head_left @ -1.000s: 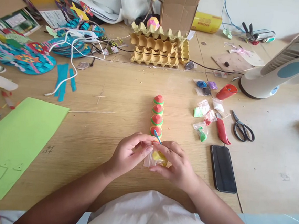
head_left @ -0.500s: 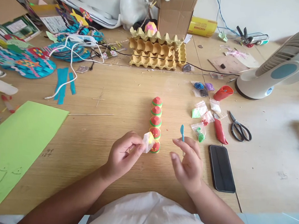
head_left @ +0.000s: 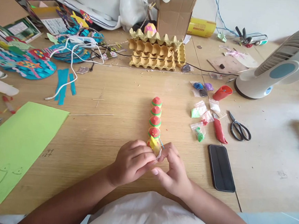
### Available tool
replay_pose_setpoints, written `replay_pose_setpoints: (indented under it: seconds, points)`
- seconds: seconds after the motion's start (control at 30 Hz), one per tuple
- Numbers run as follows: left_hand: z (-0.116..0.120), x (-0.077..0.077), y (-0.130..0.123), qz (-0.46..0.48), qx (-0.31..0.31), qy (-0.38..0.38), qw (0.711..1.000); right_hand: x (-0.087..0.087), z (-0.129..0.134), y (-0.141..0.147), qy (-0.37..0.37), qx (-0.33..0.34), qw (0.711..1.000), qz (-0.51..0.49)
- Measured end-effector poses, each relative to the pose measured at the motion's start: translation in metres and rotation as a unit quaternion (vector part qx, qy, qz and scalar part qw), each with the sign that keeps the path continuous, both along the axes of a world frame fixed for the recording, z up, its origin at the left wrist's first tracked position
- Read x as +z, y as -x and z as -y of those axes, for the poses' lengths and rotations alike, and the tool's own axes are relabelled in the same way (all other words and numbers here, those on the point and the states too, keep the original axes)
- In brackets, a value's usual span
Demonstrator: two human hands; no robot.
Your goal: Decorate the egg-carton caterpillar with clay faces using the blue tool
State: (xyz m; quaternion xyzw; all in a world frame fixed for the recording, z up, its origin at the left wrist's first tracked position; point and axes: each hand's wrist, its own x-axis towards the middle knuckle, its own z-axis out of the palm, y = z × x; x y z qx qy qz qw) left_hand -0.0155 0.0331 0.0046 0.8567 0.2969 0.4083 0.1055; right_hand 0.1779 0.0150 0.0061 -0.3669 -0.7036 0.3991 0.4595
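I find my left hand (head_left: 134, 161) grasping a small clear plastic bag (head_left: 159, 155) with a soft yellow clay-like lump (head_left: 153, 143) showing at its far end; my right hand (head_left: 174, 169) has its fingers bent at the bag's right edge, thumb apart, with a slim blue plastic tool (head_left: 162, 143) apparently gripped between fingers. The step in hand appears to be working the lump at the bag's mouth. In my judgement the next move calls for a steady left grip and a light touch with the tool. Obstruction: the row of red-capped, green-banded cups (head_left: 155, 121) stands just beyond, its nearest cup partly hidden by the lump. To the right lie a black smartphone (head_left: 222, 168) and black-handled metal scissors (head_left: 239, 127), both well apart from the work.
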Motion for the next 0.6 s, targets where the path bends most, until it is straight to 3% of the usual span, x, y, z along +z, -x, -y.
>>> replay_pose_setpoints:
  seconds: [0.2,0.47,0.53,0.6]
  points:
    - [0.0,-0.002,-0.002,0.0,-0.019,-0.002,1.0,-0.004,-0.004,-0.003,0.011,0.018,1.0,0.011]
    - [-0.006,0.0,-0.001,0.125,-0.112,0.186,0.968,-0.007,-0.008,-0.006,-0.047,0.06,0.997,0.009]
    - [-0.007,0.0,0.0,0.149,-0.116,0.219,0.957,-0.001,-0.008,-0.008,-0.06,0.055,0.997,0.015]
    - [-0.007,-0.001,0.002,0.19,-0.096,0.262,0.941,0.015,-0.01,-0.01,-0.065,0.032,0.997,0.039]
